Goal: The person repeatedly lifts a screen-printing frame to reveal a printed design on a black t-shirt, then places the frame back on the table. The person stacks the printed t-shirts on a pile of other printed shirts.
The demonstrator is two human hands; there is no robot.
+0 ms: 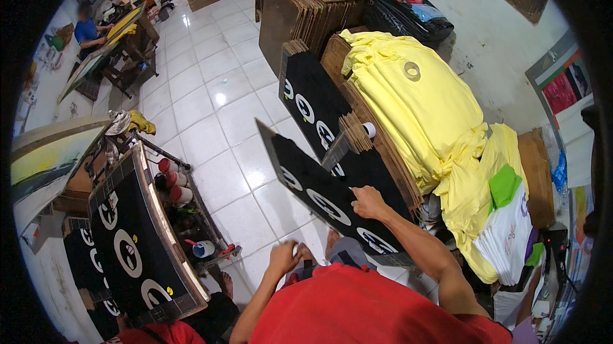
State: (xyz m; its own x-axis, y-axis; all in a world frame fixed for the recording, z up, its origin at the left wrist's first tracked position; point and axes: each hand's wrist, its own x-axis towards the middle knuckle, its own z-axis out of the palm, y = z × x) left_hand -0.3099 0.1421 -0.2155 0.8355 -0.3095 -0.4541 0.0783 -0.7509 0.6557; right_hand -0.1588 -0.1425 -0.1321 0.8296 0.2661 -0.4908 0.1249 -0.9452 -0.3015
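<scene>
My right hand (371,204) is closed on the upper edge of a flat board (265,133) covered with black fabric (300,168) that bears white round prints. The board is tilted in front of me, its lower corner by my legs. To the left of it, my left hand (284,258) hangs above the floor near my knee, its fingers loosely bent and apart from any object. Just beyond the held board, more boards with black printed fabric (297,66) lean against a stack of brown boards (338,57).
Folded yellow cloth (415,101) is piled at right, with a tape roll (412,71) on top. At left, a rack (207,213) holds jars beside another black printed panel (124,229); a red-clad person (166,333) sits there. Another person (86,31) works far left. White tiles (220,172) run between.
</scene>
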